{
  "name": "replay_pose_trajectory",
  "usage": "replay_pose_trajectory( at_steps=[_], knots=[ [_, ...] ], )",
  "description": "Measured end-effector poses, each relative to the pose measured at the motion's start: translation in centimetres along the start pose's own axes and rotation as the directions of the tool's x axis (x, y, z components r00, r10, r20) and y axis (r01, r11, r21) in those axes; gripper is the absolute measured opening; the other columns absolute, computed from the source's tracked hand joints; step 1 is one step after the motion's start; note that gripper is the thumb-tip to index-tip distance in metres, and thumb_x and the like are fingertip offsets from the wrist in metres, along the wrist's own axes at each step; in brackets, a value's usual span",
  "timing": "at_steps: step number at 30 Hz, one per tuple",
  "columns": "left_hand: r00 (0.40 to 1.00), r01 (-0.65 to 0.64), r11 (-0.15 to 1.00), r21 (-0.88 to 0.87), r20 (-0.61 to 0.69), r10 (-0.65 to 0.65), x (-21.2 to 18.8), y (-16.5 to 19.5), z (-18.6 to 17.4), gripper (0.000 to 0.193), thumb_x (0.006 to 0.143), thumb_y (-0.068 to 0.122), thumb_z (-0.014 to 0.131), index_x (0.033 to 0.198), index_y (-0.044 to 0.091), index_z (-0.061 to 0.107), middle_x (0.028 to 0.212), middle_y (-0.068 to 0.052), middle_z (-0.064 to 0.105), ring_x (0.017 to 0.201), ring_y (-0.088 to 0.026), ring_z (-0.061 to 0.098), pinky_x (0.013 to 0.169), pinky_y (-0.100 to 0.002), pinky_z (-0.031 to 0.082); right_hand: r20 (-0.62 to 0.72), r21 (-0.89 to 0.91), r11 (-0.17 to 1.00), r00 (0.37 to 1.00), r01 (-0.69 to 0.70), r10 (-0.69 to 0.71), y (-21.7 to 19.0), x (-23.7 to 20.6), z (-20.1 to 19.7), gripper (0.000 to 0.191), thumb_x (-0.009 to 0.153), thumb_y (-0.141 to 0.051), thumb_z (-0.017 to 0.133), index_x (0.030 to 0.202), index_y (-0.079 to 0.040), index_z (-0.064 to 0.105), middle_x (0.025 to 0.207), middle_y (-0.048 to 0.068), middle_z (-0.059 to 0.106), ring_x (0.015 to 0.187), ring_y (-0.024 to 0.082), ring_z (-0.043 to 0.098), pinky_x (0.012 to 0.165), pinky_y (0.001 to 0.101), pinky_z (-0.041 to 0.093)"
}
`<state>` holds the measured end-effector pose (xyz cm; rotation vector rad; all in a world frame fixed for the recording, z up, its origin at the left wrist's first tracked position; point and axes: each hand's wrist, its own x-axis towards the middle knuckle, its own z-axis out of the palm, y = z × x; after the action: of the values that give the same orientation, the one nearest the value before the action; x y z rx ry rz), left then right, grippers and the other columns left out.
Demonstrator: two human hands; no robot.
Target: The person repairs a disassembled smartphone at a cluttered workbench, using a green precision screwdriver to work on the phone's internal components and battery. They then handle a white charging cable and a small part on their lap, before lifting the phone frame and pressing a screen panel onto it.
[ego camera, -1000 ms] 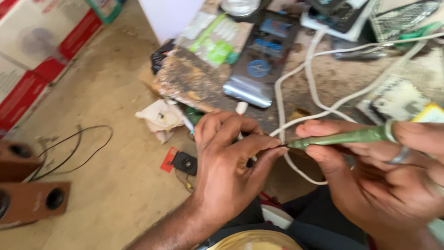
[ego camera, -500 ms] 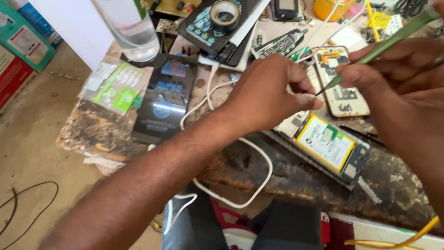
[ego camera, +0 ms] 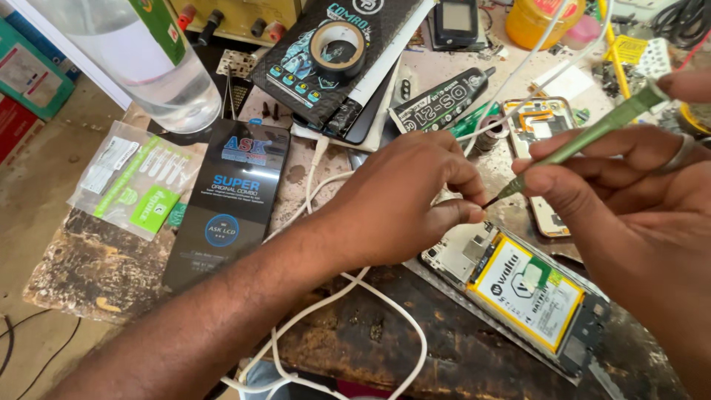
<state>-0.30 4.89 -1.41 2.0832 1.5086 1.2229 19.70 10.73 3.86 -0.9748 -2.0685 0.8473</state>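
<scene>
Both hands' fingers clamped: green screwdriver [ego camera: 585, 141] slanting, tip down-left toward left hand [ego camera: 400, 200].

You are looking down on a worn, dark workbench [ego camera: 444, 348], its top stained and chipped, with a ragged left edge. Below it on the left lies a dusty, sand-coloured floor [ego camera: 37, 222], where thin black wires [ego camera: 15, 348] trail and coloured cardboard boxes [ego camera: 29, 81] stand at the upper left. Even daylight falls over the whole scene, with soft shadows.
</scene>
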Motion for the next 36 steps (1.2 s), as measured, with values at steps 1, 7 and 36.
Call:
replay_pose_trajectory(
  at_steps=[1,7,36],
  knots=[
    [1.0,-0.008,1.0,0.004,0.006,0.008,0.0,-0.2,0.0,0.015,0.082,0.024,0.081,0.089,0.011,0.077,0.091,-0.005,0.067,0.095,-0.024,0.065,0.084,-0.04,0.05,0.007,-0.001,1.0,1.0,0.021,-0.021,0.2,0.1,0.2,0.019,0.096,-0.011,0.072,0.11,0.001,0.067,0.101,0.013,0.078,0.09,0.015,0.075,0.075,0.0261,0.062],
    [0.994,0.053,0.996,-0.068,0.095,-0.047,0.0,-1.3,0.0,0.01,0.085,0.019,0.078,0.092,0.012,0.078,0.089,-0.004,0.067,0.093,-0.024,0.066,0.081,-0.039,0.051,0.06,-0.022,0.995,0.993,0.1,-0.099,1.4,0.5,0.5,0.019,0.095,-0.009,0.073,0.111,0.002,0.068,0.103,0.013,0.078,0.094,0.016,0.075,0.085,0.0262,0.062],
    [0.991,-0.028,0.995,-0.093,0.13,0.04,-0.2,-1.1,-1.2,0.029,0.09,0.007,0.054,0.107,0.013,0.076,0.103,-0.006,0.064,0.111,-0.024,0.057,0.103,-0.04,0.045,0.011,0.042,0.968,0.969,0.247,-0.248,0.9,0.3,0.1,0.017,0.098,-0.005,0.068,0.111,0.002,0.06,0.106,0.013,0.073,0.105,0.017,0.074,0.096,0.0285,0.062]
  ],
)
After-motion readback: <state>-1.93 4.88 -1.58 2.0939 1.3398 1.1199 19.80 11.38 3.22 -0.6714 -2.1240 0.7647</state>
